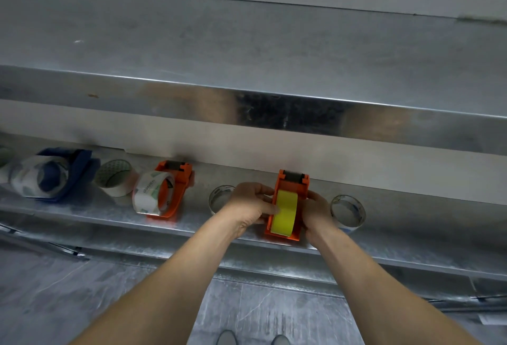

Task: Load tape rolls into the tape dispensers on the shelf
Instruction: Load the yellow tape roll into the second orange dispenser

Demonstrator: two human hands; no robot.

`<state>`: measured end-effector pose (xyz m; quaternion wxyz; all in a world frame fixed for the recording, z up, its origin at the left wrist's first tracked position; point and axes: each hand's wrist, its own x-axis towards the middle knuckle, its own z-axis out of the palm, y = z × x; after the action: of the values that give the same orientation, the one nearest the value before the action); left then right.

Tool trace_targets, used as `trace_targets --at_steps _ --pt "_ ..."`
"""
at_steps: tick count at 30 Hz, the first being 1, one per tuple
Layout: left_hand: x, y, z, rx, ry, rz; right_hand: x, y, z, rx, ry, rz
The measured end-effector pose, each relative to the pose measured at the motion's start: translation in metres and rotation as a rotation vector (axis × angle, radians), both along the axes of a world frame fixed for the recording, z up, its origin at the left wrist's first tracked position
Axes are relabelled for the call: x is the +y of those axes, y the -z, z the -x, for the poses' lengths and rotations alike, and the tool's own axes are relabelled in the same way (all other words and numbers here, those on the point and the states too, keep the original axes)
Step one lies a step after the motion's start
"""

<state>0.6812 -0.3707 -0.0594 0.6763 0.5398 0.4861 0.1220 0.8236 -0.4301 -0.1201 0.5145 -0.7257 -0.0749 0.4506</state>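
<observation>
Two metal shelves fill the view: an upper shelf [247,42] across 12 o'clock and, below it, the lower shelf [90,207] that carries everything.

Three tape dispensers stand on the lower shelf. A blue dispenser [79,171] is at 9 o'clock, a second orange dispenser [178,188] at 8 o'clock, and the orange dispenser [292,180] at 5 o'clock, near the shelf's front edge.

There are six tape rolls. Three sit in dispensers: a printed clear roll [35,177] in the blue one, another printed roll [149,193] in the second orange one, and the yellow roll [284,214] in the orange dispenser. Three lie loose: a green-patterned roll [115,177] between the blue and second orange dispensers, a clear roll [219,195] partly behind the left hand, and a clear roll [348,210] just right of the right hand.

The left hand [247,204] grips the orange dispenser from 9 o'clock, fingers curled on its side and thumb touching the yellow roll. The right hand [315,210] grips it from 3 o'clock, so the yellow roll lies between both hands.
</observation>
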Motion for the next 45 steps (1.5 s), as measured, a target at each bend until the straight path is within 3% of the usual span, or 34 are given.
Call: trace_targets --at_steps 5,8,17,45 --pt "0.002 0.014 -0.006 0.045 -0.055 0.070 0.004 0.001 0.000 -0.567 -0.376 0.309" --pt "0.005 0.014 -0.008 0.066 -0.031 0.063 0.003 0.004 -0.006 -0.714 -0.391 0.377" --pt "0.009 0.008 -0.009 0.098 0.032 0.029 0.003 -0.004 -0.006 -0.437 -0.181 0.227" --pt "-0.014 0.010 -0.007 0.185 0.254 0.044 -0.032 -0.008 0.023 -0.302 -0.070 0.150"
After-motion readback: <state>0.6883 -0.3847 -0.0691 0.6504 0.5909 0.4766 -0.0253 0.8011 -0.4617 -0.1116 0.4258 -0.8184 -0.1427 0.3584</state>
